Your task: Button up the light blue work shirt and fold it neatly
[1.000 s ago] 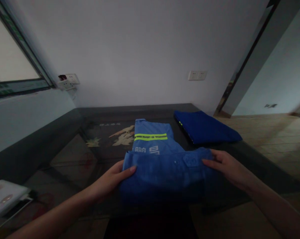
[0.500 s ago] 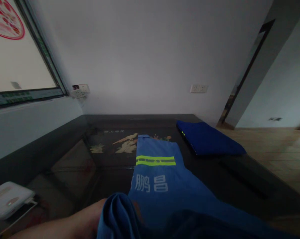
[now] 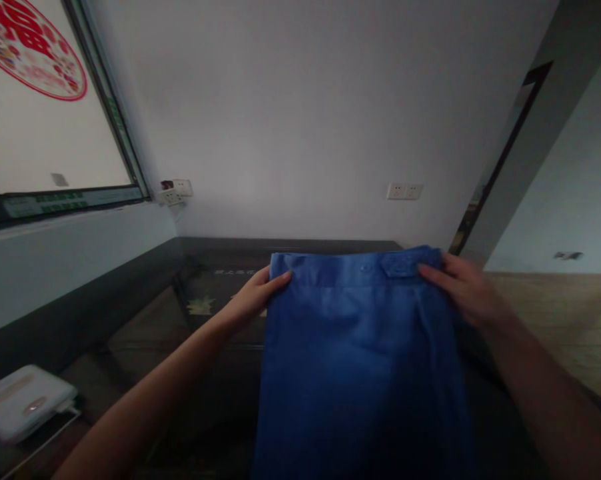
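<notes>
A blue work jacket hangs spread in front of me, its buttoned waistband uppermost. My left hand pinches the band's left corner, thumb on the near side. Gripping the right corner beside a buttoned tab is my right hand, its fingers closed on the cloth. The lower part of the jacket runs out of view at the bottom. Its reflective strip and white lettering do not show now.
A dark glossy table with inlaid pictures stands against the wall. On its left lies a white device near a flat, light-edged object. Wall sockets are behind, and a window is at left.
The jacket's waistband has come up into view, held at both corners, and the cloth now covers the lettered part. Both hands have moved up and forward. The folded dark blue garment is mostly hidden.
</notes>
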`<state>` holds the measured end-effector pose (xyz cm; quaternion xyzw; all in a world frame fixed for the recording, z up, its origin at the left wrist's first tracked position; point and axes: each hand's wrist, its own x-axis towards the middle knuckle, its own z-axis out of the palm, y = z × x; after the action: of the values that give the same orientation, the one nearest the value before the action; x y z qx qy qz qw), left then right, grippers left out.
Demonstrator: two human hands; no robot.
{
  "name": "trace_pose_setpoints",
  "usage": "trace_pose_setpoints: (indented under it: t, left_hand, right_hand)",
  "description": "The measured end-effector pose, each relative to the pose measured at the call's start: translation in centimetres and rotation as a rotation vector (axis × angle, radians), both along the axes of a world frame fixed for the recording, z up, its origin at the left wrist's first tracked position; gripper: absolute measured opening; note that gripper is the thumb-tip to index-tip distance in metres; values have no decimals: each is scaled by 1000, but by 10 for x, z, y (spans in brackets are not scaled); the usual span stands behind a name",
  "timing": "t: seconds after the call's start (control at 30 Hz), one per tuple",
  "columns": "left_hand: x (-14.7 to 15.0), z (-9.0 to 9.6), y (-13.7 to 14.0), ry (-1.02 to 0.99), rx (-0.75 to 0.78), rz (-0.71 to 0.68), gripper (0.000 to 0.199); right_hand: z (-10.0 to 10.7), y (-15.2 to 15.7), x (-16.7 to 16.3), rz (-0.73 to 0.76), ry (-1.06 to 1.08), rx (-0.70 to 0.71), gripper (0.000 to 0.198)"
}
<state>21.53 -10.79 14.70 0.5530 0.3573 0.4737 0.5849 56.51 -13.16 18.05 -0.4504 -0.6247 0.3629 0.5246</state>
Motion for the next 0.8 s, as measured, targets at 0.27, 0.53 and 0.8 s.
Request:
trace_pose_setpoints:
  t: [0.27,0.53,0.8]
  left_hand:
    - [-3,-112,107,646,53,167,20]
    - [-10,-155,127,887,134,329,28]
    - [-10,-161,128,952,267,358,19]
  right_hand:
    - [-129,132,-40,84,-206,-380,18]
    - [-189,152,-34,1,-412,-316,20]
    - [-188,157,-36,-77,-631,-170,26]
